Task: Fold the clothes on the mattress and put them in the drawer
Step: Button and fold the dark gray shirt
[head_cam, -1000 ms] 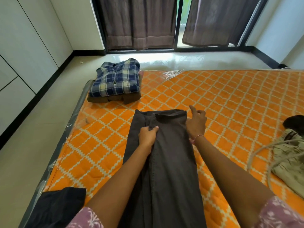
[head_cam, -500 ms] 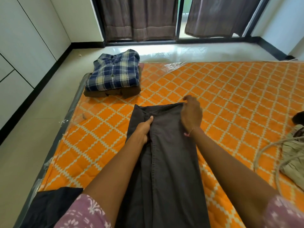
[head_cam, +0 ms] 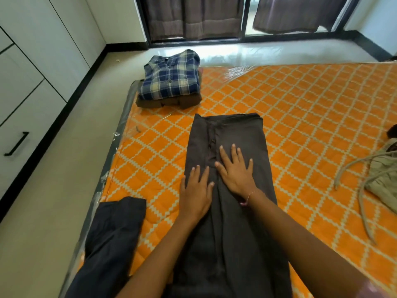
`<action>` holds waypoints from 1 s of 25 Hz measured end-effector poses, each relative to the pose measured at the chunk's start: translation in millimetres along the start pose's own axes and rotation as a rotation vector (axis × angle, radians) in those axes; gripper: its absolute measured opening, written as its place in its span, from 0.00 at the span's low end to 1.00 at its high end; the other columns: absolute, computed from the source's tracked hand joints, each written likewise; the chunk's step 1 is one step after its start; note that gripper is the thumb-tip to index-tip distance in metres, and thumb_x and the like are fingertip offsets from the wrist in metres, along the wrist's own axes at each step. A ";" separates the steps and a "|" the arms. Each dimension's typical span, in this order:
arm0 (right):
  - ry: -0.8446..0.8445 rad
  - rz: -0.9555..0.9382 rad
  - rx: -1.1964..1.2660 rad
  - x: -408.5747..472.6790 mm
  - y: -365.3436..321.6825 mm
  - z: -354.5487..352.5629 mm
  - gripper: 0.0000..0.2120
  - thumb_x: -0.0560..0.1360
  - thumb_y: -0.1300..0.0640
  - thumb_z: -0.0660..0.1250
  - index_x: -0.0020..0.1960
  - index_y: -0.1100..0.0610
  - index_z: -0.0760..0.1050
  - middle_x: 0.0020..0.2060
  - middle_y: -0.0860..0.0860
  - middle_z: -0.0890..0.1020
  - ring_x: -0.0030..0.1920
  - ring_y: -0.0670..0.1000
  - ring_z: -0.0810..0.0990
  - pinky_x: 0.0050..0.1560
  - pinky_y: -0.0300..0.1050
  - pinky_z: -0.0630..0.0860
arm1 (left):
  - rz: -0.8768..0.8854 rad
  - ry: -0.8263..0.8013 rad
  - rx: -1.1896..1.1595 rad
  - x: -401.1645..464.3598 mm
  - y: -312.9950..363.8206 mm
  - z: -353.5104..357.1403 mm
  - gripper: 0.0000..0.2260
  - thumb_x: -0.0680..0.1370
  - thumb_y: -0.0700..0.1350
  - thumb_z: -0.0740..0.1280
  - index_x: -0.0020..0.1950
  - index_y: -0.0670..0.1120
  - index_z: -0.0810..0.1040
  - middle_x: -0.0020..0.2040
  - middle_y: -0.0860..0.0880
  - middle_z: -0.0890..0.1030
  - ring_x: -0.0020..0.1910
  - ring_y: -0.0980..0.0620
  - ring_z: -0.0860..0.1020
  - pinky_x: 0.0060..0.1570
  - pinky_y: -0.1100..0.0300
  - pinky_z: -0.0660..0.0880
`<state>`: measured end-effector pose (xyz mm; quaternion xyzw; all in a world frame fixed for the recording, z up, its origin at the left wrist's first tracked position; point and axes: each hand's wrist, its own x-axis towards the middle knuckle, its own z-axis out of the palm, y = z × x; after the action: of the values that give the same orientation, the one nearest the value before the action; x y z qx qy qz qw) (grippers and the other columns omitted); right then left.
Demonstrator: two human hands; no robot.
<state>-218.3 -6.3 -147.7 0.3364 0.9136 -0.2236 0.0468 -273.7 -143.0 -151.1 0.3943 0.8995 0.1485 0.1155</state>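
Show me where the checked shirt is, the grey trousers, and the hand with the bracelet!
checked shirt [head_cam: 170, 77]: head view, middle of the folded top.
grey trousers [head_cam: 236, 127]: head view, upper part near the waistband.
right hand [head_cam: 235, 171]: head view, back of the hand, flat on the trousers.

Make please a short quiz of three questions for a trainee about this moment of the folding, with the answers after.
1. True or false: both hands lie flat, with straight fingers, on the dark grey trousers.
2. Which garment lies on top of the folded pile near the far left corner of the mattress? A) a red towel B) a blue plaid shirt C) a white sock
3. Fill in: the black garment at the near left hangs partly over the mattress ____.

Key
1. True: the left hand and the right hand press flat, side by side.
2. B: the blue plaid shirt lies on a brown garment.
3. edge
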 end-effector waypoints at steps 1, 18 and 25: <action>0.017 -0.008 -0.003 -31.9 -1.8 8.1 0.33 0.76 0.32 0.37 0.77 0.44 0.39 0.77 0.52 0.39 0.76 0.52 0.36 0.72 0.61 0.37 | 0.021 -0.076 0.118 -16.2 -6.8 0.7 0.30 0.78 0.59 0.37 0.78 0.51 0.50 0.79 0.47 0.50 0.77 0.50 0.47 0.73 0.50 0.48; 0.356 -0.551 0.031 -269.8 -97.6 90.9 0.27 0.75 0.40 0.57 0.66 0.57 0.72 0.65 0.58 0.74 0.67 0.56 0.70 0.68 0.61 0.62 | -0.930 0.330 -0.752 -213.4 -117.6 -77.5 0.19 0.76 0.45 0.68 0.61 0.34 0.74 0.59 0.33 0.77 0.58 0.37 0.76 0.52 0.50 0.73; -0.104 -0.676 -0.306 -294.1 -129.3 116.3 0.31 0.68 0.52 0.53 0.71 0.50 0.61 0.68 0.52 0.74 0.68 0.53 0.72 0.57 0.64 0.74 | -0.701 0.801 -2.099 -254.0 -157.0 -95.2 0.20 0.80 0.54 0.53 0.49 0.44 0.81 0.56 0.41 0.81 0.49 0.46 0.81 0.49 0.56 0.77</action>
<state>-81.8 -319.2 -133.7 -0.0069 0.9923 -0.1043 0.0665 -242.4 -449.9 -95.9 -0.2379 0.3678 0.8899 0.1273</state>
